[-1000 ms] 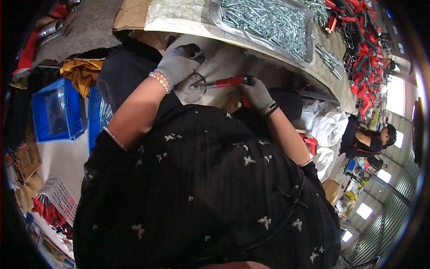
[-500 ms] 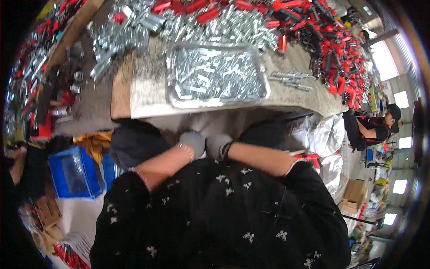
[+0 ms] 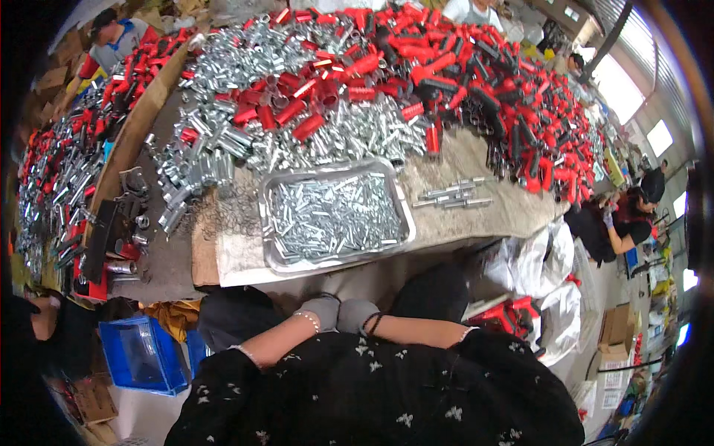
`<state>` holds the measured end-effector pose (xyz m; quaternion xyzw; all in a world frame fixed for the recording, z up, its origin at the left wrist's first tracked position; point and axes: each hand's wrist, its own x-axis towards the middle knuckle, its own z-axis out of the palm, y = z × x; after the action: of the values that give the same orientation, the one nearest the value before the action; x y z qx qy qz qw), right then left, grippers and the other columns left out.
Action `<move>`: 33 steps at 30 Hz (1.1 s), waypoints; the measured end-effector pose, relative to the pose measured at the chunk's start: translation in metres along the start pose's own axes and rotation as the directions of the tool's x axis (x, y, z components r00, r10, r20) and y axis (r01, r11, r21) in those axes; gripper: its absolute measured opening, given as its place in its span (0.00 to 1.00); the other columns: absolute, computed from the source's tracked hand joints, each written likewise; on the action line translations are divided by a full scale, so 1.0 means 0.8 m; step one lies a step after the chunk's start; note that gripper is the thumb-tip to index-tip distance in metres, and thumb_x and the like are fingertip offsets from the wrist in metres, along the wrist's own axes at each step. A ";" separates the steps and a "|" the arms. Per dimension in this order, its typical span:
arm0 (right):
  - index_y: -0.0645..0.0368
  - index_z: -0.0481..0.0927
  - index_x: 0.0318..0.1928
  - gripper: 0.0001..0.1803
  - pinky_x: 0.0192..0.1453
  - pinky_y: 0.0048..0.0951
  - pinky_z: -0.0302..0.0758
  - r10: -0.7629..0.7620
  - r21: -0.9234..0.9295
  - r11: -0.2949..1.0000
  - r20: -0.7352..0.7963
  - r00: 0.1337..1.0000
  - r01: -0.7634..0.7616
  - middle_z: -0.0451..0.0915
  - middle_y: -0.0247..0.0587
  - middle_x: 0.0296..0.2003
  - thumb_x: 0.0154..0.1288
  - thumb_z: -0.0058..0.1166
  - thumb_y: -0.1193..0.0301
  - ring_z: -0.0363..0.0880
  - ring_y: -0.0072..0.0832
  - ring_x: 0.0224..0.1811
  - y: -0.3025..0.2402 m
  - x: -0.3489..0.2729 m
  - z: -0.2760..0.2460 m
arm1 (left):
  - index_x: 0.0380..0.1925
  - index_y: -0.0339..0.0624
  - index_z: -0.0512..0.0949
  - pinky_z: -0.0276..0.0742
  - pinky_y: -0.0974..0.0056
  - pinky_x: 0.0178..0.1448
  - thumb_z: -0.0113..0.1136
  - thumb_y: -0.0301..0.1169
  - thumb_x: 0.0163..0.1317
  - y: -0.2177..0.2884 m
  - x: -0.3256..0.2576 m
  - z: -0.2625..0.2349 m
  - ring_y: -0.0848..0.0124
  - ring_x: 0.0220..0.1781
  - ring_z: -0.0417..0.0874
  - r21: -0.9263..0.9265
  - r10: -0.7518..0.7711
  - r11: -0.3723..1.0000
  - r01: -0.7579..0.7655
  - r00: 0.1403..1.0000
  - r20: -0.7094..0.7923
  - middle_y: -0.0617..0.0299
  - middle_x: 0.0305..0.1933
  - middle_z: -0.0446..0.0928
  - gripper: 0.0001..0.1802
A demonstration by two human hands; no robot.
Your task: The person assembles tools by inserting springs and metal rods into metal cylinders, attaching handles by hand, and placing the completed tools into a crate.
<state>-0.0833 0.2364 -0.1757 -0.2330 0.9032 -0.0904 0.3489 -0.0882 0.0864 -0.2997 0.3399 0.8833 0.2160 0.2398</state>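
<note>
In grey gloves, my left hand (image 3: 321, 312) and my right hand (image 3: 357, 317) rest side by side in front of my body, touching or nearly so, below the table's near edge. Their fingers point away and are hidden, so I cannot tell whether anything is in them. Nearest to them on the table is a grey metal tray (image 3: 336, 259) full of small silver metal pins. To its right, several slim metal rods (image 3: 455, 195) lie loose on the worn cloth-like cover (image 3: 513, 215).
Behind the tray spread heaps of silver metal tubes (image 3: 223, 141), red sleeves (image 3: 306, 126) and red-and-black handles (image 3: 520, 126). A wooden board (image 3: 141, 123) divides the left side. Blue crates (image 3: 141, 353) stand at lower left, white sacks (image 3: 554, 260) at right. Co-workers (image 3: 632, 219) work nearby.
The view has tilted up, so the table and tray sit lower and more of the heaps shows. My hands stay together below the table edge, now closer to each other.
</note>
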 end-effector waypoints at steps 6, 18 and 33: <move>0.64 0.85 0.44 0.23 0.51 0.45 0.80 0.011 0.134 0.991 0.042 0.999 -0.016 0.85 0.57 0.44 0.60 0.54 0.57 0.85 0.50 0.47 -0.010 -0.030 0.025 | 0.48 0.39 0.83 0.79 0.51 0.56 0.62 0.40 0.59 0.084 -0.044 -0.087 0.49 0.52 0.84 -0.024 -0.179 0.981 0.192 0.948 0.263 0.44 0.49 0.83 0.20; 0.60 0.81 0.46 0.21 0.50 0.43 0.77 0.349 0.690 0.724 -0.375 0.859 0.007 0.84 0.51 0.39 0.52 0.65 0.63 0.83 0.45 0.45 0.003 -0.400 0.001 | 0.41 0.39 0.77 0.76 0.49 0.42 0.68 0.27 0.56 0.173 -0.078 -0.139 0.44 0.39 0.83 0.063 0.119 0.992 -0.111 0.985 -0.126 0.45 0.32 0.81 0.13; 0.58 0.79 0.59 0.31 0.50 0.37 0.78 0.800 0.745 0.598 -0.533 0.275 -0.297 0.85 0.53 0.44 0.63 0.62 0.51 0.86 0.41 0.45 0.096 -0.625 0.089 | 0.60 0.37 0.72 0.71 0.60 0.65 0.64 0.32 0.62 0.298 -0.090 -0.167 0.62 0.61 0.77 -0.515 0.251 0.822 -0.243 0.966 -0.055 0.52 0.59 0.75 0.27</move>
<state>0.2612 0.5456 0.0406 0.2877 0.9096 -0.2899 -0.0759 0.0011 0.1675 -0.0438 0.3760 0.7393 0.4720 0.2987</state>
